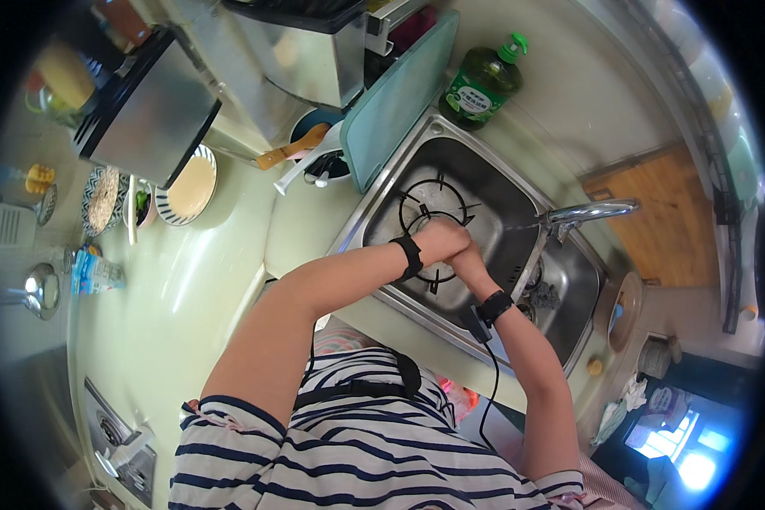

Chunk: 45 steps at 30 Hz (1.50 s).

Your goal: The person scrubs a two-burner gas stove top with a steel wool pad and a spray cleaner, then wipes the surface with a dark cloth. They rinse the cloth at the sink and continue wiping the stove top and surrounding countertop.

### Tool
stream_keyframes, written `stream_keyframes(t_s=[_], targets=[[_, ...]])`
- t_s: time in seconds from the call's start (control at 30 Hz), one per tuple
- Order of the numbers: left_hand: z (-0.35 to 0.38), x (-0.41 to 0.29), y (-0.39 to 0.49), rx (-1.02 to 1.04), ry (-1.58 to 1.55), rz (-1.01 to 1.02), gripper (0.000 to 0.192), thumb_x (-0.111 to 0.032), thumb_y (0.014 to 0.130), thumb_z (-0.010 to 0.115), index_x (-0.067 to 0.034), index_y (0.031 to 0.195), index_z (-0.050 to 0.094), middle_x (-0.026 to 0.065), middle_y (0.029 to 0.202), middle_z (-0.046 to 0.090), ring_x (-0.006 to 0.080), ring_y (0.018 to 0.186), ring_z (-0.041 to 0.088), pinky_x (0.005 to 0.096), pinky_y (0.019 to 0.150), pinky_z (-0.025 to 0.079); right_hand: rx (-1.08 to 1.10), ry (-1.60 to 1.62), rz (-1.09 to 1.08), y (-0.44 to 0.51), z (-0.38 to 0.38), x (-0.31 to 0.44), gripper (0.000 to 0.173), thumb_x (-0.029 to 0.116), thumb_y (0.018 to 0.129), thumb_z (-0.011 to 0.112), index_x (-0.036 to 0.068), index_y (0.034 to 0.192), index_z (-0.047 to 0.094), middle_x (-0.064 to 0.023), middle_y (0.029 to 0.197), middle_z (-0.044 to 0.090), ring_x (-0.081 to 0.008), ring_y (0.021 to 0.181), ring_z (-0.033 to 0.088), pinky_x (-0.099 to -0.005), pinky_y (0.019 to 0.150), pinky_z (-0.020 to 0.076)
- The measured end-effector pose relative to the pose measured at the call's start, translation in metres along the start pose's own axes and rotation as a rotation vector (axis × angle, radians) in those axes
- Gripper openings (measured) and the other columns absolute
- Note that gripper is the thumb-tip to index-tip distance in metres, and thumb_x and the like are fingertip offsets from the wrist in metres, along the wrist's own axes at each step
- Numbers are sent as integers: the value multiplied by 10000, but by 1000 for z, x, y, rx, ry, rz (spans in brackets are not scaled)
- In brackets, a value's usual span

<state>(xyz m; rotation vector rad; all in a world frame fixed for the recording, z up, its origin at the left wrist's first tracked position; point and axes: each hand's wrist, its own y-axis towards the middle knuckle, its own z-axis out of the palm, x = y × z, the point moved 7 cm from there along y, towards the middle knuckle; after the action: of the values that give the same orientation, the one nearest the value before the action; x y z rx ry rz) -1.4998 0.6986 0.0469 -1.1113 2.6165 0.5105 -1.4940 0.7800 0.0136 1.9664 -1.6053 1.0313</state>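
Note:
A black metal gas-stove pot support (403, 196) lies in the large basin of a stainless steel sink (503, 255), with whitish suds or water around it. My left hand (442, 242) reaches over the ring of the support. Against it, on the right, is my right hand (468, 258), and the two touch. The fingers are curled and turned down, so I cannot tell what either one holds. A chrome faucet (590, 211) stands at the sink's right side, its spout pointing over the basin. Both wrists wear black straps.
A green dish soap pump bottle (482, 83) stands behind the sink, beside a pale green cutting board (398, 102) leaning upright. The small basin holds a steel-wool scrubber (544, 295). Bowls (188, 185) and a plate (102, 197) sit on the left counter, with a gas burner (111, 433) at lower left.

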Motion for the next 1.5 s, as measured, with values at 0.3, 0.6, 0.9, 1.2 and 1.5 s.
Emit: stream_keyframes(t_s=[0.3,0.6,0.9,1.2,1.5], targets=[[-23,3,-4,220,-10,-330,205,-188,716,683,-24,838,701,188,831,723,365,806,712,459,714,570,47,-511,-100,0,-24,27,289,140,846,638,-14,1080,569,-256,899,700,-426,858,686,-482,740,554],[16,-34,-24,-76,-497,-537,382,-243,736,715,-40,1048,631,235,951,689,418,912,665,467,803,542,0,-762,-394,-38,-48,22,339,79,776,677,37,1078,530,-193,894,705,-363,810,718,-439,701,573],[11,-51,-56,-271,-1739,-694,623,-163,957,652,-159,1489,329,70,1282,510,164,1091,585,342,952,480,392,438,68,-58,-75,5,707,68,794,797,94,1388,414,-85,1118,630,-171,881,641,-314,679,534],[-13,-50,-110,-478,-1503,-707,476,18,856,475,-76,1315,556,23,1135,581,125,1019,547,279,869,466,423,664,37,-49,-86,34,336,182,971,650,61,1274,571,-63,1082,648,-162,833,656,-292,680,532],[-75,-91,-176,-651,-1527,-653,688,-269,851,798,-85,1364,378,67,1172,542,157,1085,535,298,847,477,504,938,-127,-45,-29,103,344,4,971,530,46,1310,500,-98,1247,608,-195,1133,605,-348,963,515]])
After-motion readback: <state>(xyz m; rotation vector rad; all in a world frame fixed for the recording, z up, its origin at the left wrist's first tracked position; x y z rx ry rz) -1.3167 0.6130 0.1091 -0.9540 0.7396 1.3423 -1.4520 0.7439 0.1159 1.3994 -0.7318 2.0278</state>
